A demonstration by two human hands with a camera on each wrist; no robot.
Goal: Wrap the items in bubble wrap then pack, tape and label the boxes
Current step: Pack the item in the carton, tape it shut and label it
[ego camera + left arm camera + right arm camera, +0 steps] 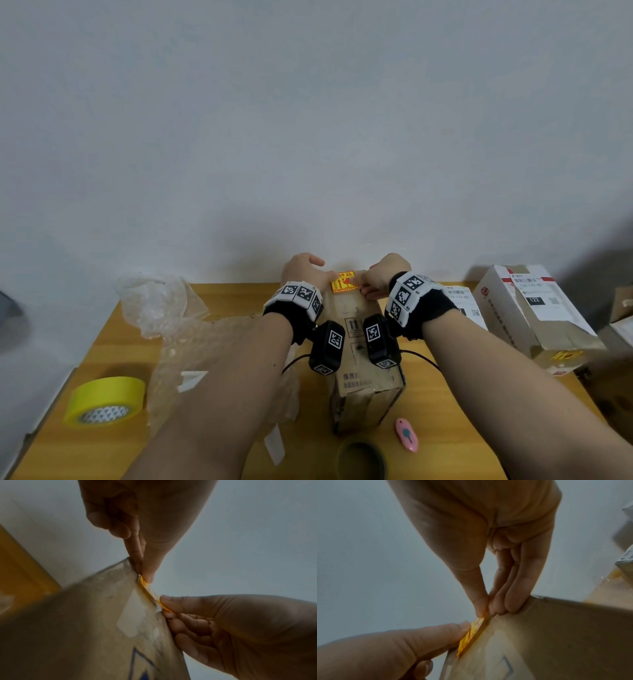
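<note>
Both hands hold a yellow-and-red label (343, 282) at the far top edge of a brown box (363, 356) standing on the desk (239, 301). The left hand (303, 272) and right hand (387, 274) each pinch one end between thumb and fingers. If one end sticks first, the label could likely crease or sit crooked.

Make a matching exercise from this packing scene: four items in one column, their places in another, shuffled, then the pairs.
Items:
1. yellow tape roll
2. pink cutter
3. orange sticker
4. white box

Places:
A. pinched by both hands at the far end of the brown box
B. table's right side
C. table's near left corner
D. just right of the brown box's near end

Pairs: 1-C, 2-D, 3-A, 4-B
</note>
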